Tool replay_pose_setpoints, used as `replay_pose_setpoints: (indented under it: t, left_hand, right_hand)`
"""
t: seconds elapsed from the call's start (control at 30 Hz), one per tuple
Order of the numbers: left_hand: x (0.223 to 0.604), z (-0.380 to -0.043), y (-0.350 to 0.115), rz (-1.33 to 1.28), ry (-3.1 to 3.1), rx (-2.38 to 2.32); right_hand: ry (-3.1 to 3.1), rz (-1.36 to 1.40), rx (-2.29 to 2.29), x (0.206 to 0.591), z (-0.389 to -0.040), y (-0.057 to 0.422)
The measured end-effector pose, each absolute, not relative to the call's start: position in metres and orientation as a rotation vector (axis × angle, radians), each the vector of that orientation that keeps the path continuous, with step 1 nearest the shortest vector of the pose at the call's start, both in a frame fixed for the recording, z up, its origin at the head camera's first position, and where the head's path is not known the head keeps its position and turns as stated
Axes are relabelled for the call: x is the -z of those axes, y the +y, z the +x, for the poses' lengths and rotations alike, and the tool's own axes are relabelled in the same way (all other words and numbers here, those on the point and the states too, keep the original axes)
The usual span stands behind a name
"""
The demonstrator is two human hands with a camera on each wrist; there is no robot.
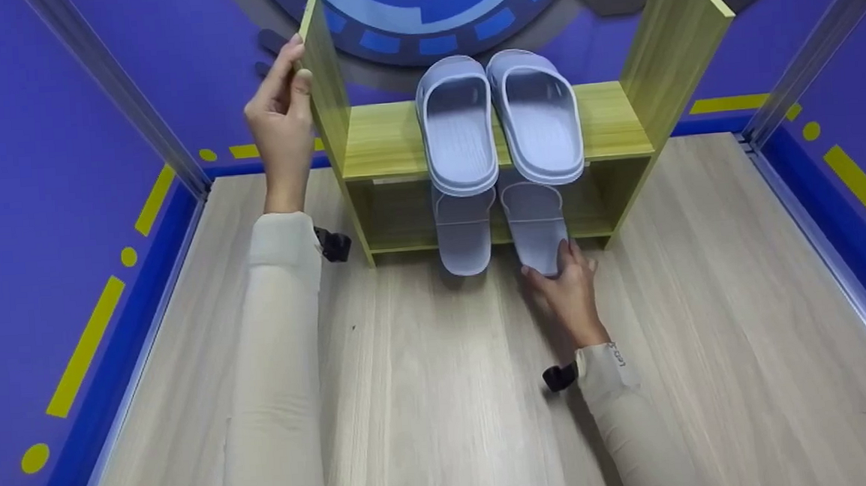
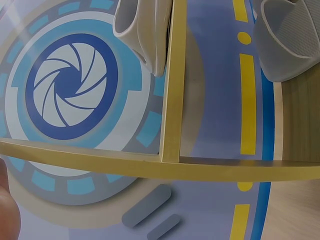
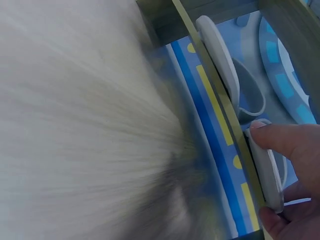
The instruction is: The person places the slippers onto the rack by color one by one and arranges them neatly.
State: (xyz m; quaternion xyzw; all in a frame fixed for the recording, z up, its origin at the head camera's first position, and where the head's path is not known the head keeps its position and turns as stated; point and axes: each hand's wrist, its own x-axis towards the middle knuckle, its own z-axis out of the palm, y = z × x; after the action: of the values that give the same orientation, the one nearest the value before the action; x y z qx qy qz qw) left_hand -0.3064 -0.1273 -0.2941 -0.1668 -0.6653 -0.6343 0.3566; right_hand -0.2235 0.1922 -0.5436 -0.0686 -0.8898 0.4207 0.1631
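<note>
My left hand [image 1: 283, 121] is up at the left side panel of a small wooden shoe rack [image 1: 610, 123], its thumb and fingertips at the panel's front edge. In the left wrist view just a bit of that hand [image 2: 7, 207] shows at the left border. Down at the lower shelf, my right hand [image 1: 571, 291] grips the heel end of a grey slipper [image 1: 538, 240], thumb on one side and fingers on the other. A matching slipper [image 1: 465, 245] lies left of it, heel jutting past the shelf. Both toe ends are partly hidden under the upper shelf.
Two lavender clogs, the left clog [image 1: 460, 136] and the right clog [image 1: 542, 127], stand side by side on the upper shelf, overhanging its front. Behind the rack rises a blue patterned wall [image 1: 385, 80]. Wood-look flooring [image 1: 427, 393] spreads in front, with side walls left and right.
</note>
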Motion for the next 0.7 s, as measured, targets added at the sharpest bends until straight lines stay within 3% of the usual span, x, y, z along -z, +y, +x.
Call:
replay_pose_setpoints:
  t: [0.7]
  left_hand:
    - [0.296, -0.307, -0.128, -0.441, -1.728, 1.639]
  right_hand:
    - [-2.524, -0.141, -1.172, 0.545, -0.238, 0.190]
